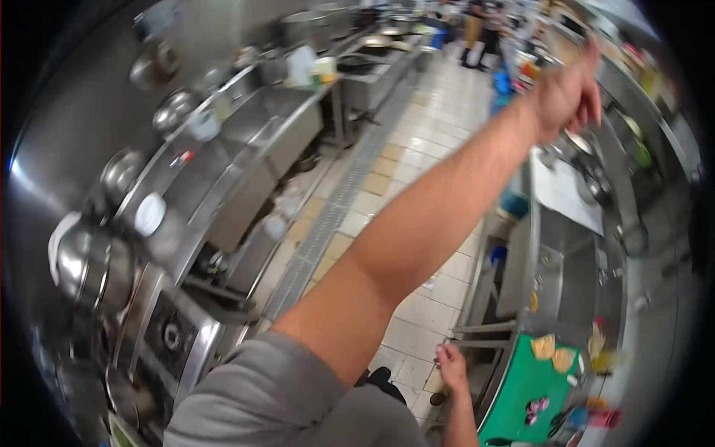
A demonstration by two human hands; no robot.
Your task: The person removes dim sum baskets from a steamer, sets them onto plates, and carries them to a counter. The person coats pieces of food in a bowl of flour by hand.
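Observation:
My left arm reaches from a grey sleeve across the view to the upper right. My left hand [567, 100] is raised there with one digit stretched out and the others partly bent and apart; no object shows in it. It appears in front of the right-hand counter, near a white board [562, 190]. Low in the view, my right hand [452, 366] has its fingers curled together beside a green cutting board [521, 380]; whatever may be inside them is too small to tell. Yellowish flat pieces [553, 353] and small purple pieces [536, 408] lie on the green board.
Metal sinks [223, 164] with bowls [123, 175] line the left wall, above a stove [173, 335]. Another sink [555, 272] is on the right. A tiled floor [439, 298] with a drain grate [328, 223] runs between. People [480, 33] stand far back.

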